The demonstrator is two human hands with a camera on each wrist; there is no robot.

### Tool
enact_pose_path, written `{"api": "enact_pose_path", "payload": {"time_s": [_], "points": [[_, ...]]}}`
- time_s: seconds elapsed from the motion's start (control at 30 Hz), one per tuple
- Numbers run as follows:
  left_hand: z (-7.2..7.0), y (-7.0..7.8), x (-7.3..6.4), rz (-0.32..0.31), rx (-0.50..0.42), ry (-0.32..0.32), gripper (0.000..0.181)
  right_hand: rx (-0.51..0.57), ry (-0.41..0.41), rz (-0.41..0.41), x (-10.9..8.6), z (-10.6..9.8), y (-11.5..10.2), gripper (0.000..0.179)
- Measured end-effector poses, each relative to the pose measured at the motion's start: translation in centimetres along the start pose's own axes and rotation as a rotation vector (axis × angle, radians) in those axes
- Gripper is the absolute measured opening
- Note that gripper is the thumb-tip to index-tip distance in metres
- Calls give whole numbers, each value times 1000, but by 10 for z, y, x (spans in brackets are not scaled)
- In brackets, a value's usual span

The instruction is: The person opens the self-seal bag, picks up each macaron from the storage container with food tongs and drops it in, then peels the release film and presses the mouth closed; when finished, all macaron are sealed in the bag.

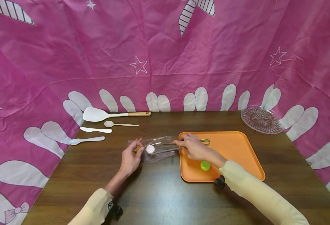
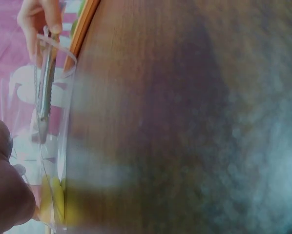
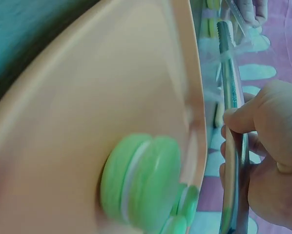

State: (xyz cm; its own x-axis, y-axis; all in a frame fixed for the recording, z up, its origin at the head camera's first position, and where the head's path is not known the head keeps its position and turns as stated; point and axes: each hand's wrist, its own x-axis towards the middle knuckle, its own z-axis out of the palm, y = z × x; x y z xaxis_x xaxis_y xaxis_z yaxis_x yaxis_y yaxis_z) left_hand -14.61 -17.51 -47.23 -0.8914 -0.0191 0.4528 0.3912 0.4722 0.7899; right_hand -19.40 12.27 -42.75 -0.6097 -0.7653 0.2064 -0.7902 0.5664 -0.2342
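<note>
My left hand (image 1: 131,158) pinches a clear plastic bag (image 1: 160,140) near its left end, over the table. A yellow macaron (image 2: 53,202) shows inside the bag, partly hidden by the fingers in the head view. My right hand (image 1: 194,147) grips metal tongs (image 3: 227,73) from above the tray's left side. The tongs' tips reach left through the bag's mouth. At those tips is a pale pinkish-white macaron (image 1: 150,149); whether they still hold it, I cannot tell. Green macarons (image 3: 141,183) lie on an orange tray (image 1: 235,147), partly under my right arm.
Along the table's left side lie a white spatula (image 1: 96,114) with a wooden handle, a small spoon (image 1: 108,124), a white knife (image 1: 96,129) and a white spoon (image 1: 86,140). A clear patterned plate (image 1: 262,119) sits at the back right. A pink curtain (image 1: 165,47) hangs behind.
</note>
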Motion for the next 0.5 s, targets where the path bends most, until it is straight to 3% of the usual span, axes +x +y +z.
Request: {"api": "enact_pose_path", "payload": {"time_s": [0.5], "points": [[1,0,0,32,9,7,18,-9,-66,38,23,13,-17,50]]}}
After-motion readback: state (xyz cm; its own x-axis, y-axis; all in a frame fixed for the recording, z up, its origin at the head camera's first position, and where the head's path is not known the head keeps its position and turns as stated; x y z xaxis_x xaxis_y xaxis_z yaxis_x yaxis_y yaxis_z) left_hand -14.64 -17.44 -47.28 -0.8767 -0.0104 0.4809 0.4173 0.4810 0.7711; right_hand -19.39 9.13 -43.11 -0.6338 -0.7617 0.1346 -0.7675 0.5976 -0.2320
